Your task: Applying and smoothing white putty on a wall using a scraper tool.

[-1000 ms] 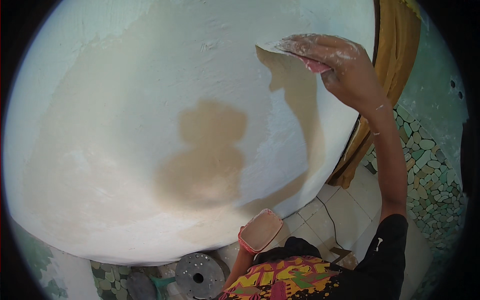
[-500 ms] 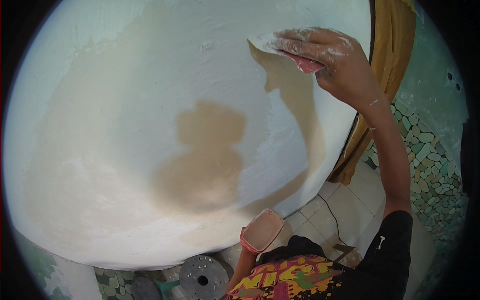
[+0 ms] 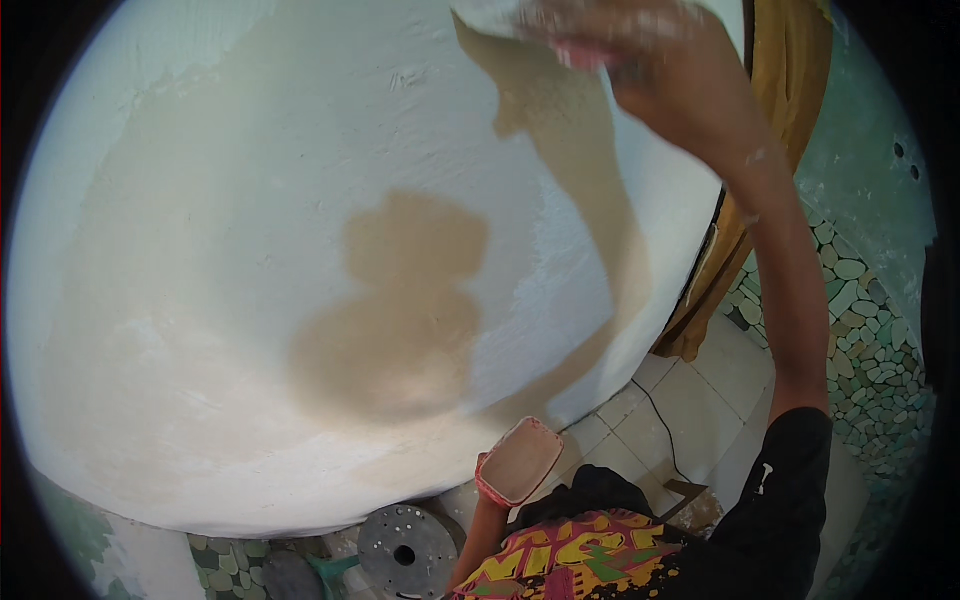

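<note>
Right hand, upper right, grips pink spreader; I judge smoothing, next stroke wanting even pressure. Left hand holds tray, lower centre.

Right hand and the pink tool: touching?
Touching. In the head view, the right hand is wrapped over the pink tool, no gap showing between them, though both look blurred.

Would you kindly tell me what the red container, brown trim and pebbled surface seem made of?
Red container: probably plastic, given its thin rounded wall; pale smears obscure the finish. Brown trim: likely wood, satin, with irregular lengthwise grooves. Pebbled surface: apparently matte stone, in irregular greenish pieces.
</note>
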Tool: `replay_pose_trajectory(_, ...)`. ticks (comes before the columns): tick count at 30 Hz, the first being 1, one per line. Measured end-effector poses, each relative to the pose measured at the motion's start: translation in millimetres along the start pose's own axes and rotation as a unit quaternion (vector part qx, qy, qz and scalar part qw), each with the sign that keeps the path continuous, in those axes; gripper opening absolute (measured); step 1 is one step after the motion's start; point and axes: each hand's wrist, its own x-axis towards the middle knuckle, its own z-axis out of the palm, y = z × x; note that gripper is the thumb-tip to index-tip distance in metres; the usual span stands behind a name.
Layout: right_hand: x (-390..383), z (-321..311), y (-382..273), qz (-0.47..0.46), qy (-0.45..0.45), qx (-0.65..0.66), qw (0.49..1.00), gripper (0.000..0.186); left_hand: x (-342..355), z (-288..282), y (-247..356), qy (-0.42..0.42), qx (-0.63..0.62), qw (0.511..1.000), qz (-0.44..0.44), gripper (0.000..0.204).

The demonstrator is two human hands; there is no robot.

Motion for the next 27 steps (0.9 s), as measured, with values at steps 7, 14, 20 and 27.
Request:
replay_pose_trajectory(7,-74,28,17,-0.001,-0.124,-0.008,0.992,0.041,-1,10,-4,0.039,-0.011,0.999,0.012,0.076)
replay_pose_trajectory(14,-21,1,40,0.010,0.020,0.066,0.998,0.031,-5,11,-5,0.042,0.057,0.997,0.013,0.078)
replay_pose_trajectory(20,-95,68,48,-0.015,0.039,-0.106,0.993,0.051,-16,12,-13,0.030,-0.112,0.993,0.019,0.071)
replay_pose_trajectory(27,-125,90,27,0.021,0.108,-0.082,0.991,0.038,-22,15,-14,0.034,-0.092,0.995,0.036,0.065)
